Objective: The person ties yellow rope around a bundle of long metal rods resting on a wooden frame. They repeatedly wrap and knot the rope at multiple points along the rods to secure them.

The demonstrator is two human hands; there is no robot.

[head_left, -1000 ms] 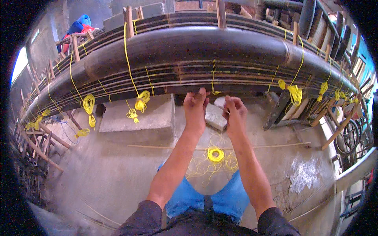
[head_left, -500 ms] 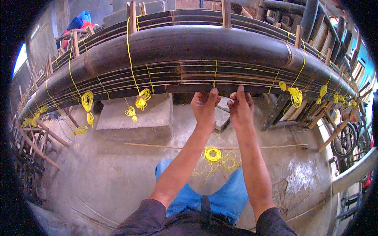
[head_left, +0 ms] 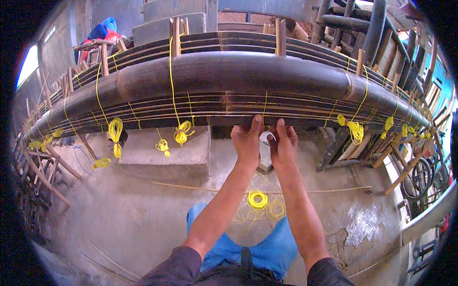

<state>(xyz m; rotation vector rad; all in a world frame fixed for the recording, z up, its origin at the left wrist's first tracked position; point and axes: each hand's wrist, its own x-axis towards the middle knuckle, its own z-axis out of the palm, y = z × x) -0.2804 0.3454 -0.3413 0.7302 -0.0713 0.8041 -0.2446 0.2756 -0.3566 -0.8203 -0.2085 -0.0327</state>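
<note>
A thick dark bamboo pole spans the view, with rows of thin bamboo slats below it, tied by yellow cord. At the lowest, dark slat, just left of that cord's lower end, my left hand pinches the edge, thumb up and fingers curled beneath. My right hand grips the same edge close by on the right, its thumb raised against it. Part of the fingers of both hands is hidden behind the slat.
Bundled yellow cords hang along the slats. On the floor lie a yellow cord coil with loose loops and a long thin stick. A concrete block stands below the slats at left. At far right is a spoked wheel.
My right hand has shifted left, nearer my left hand, along the slat. The bamboo and its hanging cords appear lower in the view.
</note>
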